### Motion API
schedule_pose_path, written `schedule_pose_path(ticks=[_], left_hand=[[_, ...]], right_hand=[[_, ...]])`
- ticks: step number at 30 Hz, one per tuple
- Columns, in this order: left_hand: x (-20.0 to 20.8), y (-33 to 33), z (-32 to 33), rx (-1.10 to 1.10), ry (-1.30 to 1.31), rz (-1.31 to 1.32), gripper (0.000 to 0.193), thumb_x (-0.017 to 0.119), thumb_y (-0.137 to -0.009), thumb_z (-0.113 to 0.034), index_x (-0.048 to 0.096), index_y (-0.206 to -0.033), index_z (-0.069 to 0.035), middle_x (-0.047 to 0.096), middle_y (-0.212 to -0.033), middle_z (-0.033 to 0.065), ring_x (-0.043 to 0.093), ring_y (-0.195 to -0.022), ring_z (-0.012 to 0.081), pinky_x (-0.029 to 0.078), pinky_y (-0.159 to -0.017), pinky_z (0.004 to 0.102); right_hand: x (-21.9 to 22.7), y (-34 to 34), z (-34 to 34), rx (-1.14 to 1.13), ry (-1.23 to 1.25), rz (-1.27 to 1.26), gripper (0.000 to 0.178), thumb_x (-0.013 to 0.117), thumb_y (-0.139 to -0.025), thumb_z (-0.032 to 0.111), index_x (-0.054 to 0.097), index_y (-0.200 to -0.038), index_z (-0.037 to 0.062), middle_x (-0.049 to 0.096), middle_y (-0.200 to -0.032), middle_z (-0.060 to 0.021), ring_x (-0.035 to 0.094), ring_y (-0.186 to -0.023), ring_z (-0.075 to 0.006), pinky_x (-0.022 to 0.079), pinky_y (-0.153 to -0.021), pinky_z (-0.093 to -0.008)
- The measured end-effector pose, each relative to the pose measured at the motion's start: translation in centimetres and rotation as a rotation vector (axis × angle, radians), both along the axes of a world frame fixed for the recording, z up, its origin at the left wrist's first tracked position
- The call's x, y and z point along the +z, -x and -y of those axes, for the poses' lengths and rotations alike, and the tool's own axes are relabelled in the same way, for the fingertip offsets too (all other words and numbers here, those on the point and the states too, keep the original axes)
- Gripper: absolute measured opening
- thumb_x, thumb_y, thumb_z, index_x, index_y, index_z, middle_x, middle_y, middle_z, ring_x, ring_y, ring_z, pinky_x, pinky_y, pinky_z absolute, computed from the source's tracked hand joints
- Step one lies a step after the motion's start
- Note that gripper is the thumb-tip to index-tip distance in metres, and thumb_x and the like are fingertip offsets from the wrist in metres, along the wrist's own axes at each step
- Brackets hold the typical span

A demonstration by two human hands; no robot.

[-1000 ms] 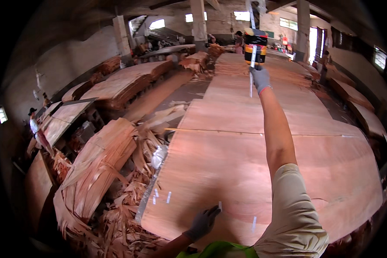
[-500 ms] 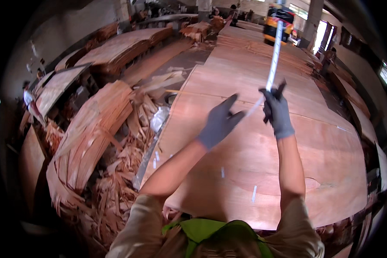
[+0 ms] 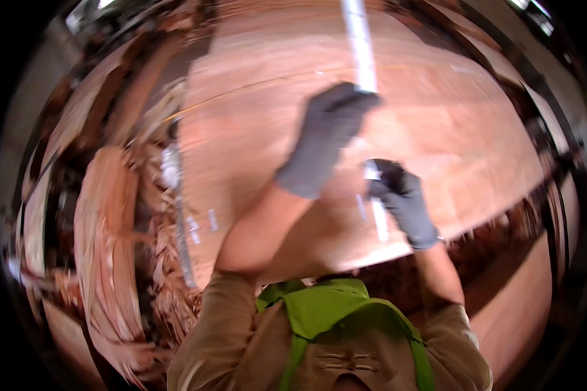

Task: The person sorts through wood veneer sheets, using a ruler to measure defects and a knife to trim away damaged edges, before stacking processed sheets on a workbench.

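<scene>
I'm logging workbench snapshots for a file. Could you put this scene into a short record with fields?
Left hand: grey-gloved, closed on a white tape strip that runs up out of view
Right hand: grey-gloved, curled; a white piece shows at its fingers, grip blurred
Surface: wood veneer sheet
On sheet: short white strips
Left of sheet: torn veneer scraps

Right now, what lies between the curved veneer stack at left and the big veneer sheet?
Torn veneer strips and crumpled white plastic lie beside the veneer sheet, in the head view.
</scene>
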State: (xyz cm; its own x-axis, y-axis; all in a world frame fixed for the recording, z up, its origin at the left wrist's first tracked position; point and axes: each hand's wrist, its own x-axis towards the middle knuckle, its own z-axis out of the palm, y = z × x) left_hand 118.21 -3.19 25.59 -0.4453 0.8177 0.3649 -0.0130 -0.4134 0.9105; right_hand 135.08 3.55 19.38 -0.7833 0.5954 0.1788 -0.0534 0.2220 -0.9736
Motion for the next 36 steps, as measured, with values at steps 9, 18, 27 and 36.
schedule_pose_path(ticks=[9, 18, 27, 36], left_hand=[[-26.9, -0.5, -6.0, 0.225, 0.453, 0.033, 0.031, 0.054, -0.089, -0.019, 0.056, -0.113, 0.0, 0.061, -0.107, 0.013, 0.058, -0.083, 0.018, 0.048, -0.074, 0.0293], [-33.3, -6.7, -16.7, 0.3, 0.85, -1.247, 0.044, 0.047, -0.084, -0.012, 0.046, -0.128, -0.015, 0.049, -0.129, 0.0097, 0.061, -0.088, 0.031, 0.05, -0.076, 0.0439], [-34.6, -7.8, -21.4, 0.196, 0.823, -1.67, 0.047, 0.054, -0.08, -0.017, 0.048, -0.125, -0.03, 0.043, -0.136, 0.0083, 0.059, -0.083, 0.0275, 0.048, -0.06, 0.0414], [-33.2, -8.7, -24.1, 0.112, 0.548, -1.718, 0.047, 0.051, -0.079, -0.014, 0.049, -0.125, -0.02, 0.043, -0.135, 0.0074, 0.055, -0.097, 0.024, 0.045, -0.069, 0.0407]], right_hand=[[-16.4, -6.0, -8.6, 0.12, 0.537, 0.122, 0.013, 0.056, -0.087, 0.005, 0.059, -0.099, 0.0012, 0.057, -0.077, 0.0015, 0.054, -0.066, -0.0061, 0.047, -0.059, -0.0222], [-26.2, -5.8, -26.0, 0.008, 0.618, 0.273, 0.043, 0.06, -0.082, 0.012, 0.048, -0.124, 0.0115, 0.052, -0.066, 0.0007, 0.045, -0.05, -0.0087, 0.035, -0.042, -0.0225], [-24.5, -7.0, -25.5, -0.027, 0.684, 0.41, 0.042, 0.059, -0.079, 0.012, 0.049, -0.12, 0.0095, 0.054, -0.071, -0.0017, 0.049, -0.054, -0.0102, 0.042, -0.048, -0.0254], [-27.1, -17.6, -28.4, -0.418, 0.53, 0.403, 0.023, 0.058, -0.086, 0.021, 0.063, -0.074, 0.0011, 0.053, -0.054, -0.0012, 0.047, -0.046, -0.0093, 0.039, -0.044, -0.0255]])
